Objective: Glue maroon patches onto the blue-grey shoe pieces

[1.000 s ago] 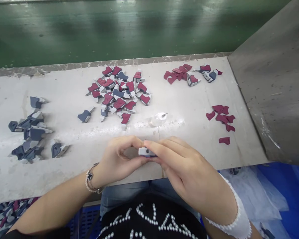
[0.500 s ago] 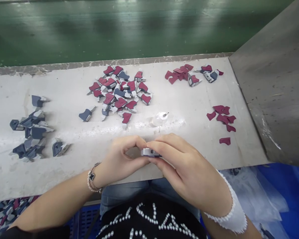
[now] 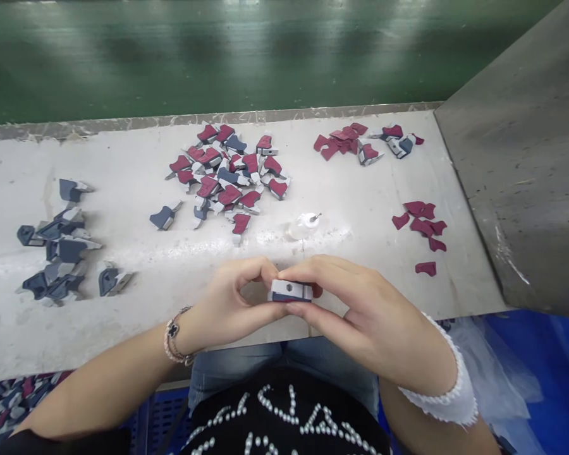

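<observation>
Between both hands, above the front of the white table, is a small light-grey and dark-blue plastic part (image 3: pixel 291 290) with a round hole in its side. A sliver of red shows along its lower edge. My left hand (image 3: pixel 234 300) pinches its left end between thumb and fingers. My right hand (image 3: pixel 355 309) is closed on the right end, thumb below and fingers above. Beyond the hands stands a small white bottle (image 3: pixel 305 225) with a dark, narrow tip. The part's top and bottom faces are mostly covered by fingers.
A heap of red-faced grey parts (image 3: pixel 227 180) lies mid-table. Dark-blue and grey parts (image 3: pixel 59 253) are grouped at the left. Thin red pieces (image 3: pixel 422 221) lie at the right, others (image 3: pixel 341 140) farther back. A metal panel (image 3: pixel 526 158) borders the right side.
My right hand has shifted slightly right, its fingers uncovering more of the held part's side. The left hand keeps its pinch in nearly the same place.
</observation>
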